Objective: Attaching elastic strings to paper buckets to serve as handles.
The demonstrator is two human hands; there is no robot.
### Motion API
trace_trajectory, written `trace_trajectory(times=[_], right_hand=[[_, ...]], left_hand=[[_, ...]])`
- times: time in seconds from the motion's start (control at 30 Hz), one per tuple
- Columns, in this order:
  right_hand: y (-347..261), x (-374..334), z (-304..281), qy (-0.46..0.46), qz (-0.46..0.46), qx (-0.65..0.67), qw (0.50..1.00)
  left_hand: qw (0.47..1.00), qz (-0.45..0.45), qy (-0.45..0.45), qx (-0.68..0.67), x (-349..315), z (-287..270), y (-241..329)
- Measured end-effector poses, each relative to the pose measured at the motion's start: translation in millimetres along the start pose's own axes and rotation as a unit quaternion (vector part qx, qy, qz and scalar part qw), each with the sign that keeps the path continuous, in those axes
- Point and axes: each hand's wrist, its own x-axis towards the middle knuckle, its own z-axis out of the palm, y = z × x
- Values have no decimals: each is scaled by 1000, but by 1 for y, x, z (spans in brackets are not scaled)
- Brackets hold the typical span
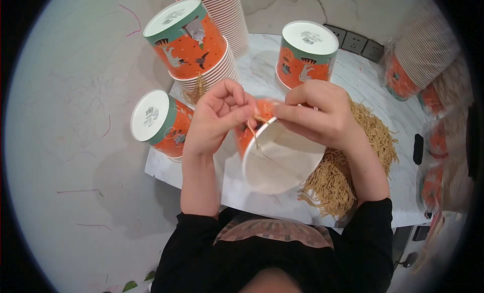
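A paper bucket with a white inside and an orange printed outside tilts toward me, its mouth facing up and near. Pinched between the fingertips of my left hand is a thin tan cord, beside the bucket's far left rim; a loose end hangs over the mouth. My right hand is closed at the far rim, its curled fingers overlapping the bucket's edge. Blur and the fingers hide exactly how the cord passes at the rim. Under my right forearm lies a heap of tan cords.
Upside-down bucket stacks stand at the back left and back centre of the white table. Another bucket leans at the left edge. Bagged bucket stacks and a small black object are on the right.
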Motion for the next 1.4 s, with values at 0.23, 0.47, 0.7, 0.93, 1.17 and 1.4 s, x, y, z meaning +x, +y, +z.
trace_trajectory(times=[0.23, 0.47, 0.7, 0.93, 1.17, 1.4], right_hand=[[-2, -1, -5, 7, -65, -129, 989], [2, -7, 5, -40, -75, -90, 992], [-1, -6, 3, -141, -2, -56, 988], [-25, 0, -10, -192, 212, -40, 957], [-74, -45, 4, -98, 495, 142, 852], [-111, -84, 52, 140, 602, 278, 735]], left_hand=[[994, -31, 49, 92, -17, 23, 7], [988, -102, 53, 105, -46, 32, -9], [980, -119, 150, 58, -60, 55, -66], [983, -100, 147, 40, -63, 55, -91], [982, -104, 154, 39, -71, 52, -101], [974, -106, 165, 114, -82, 53, -111]])
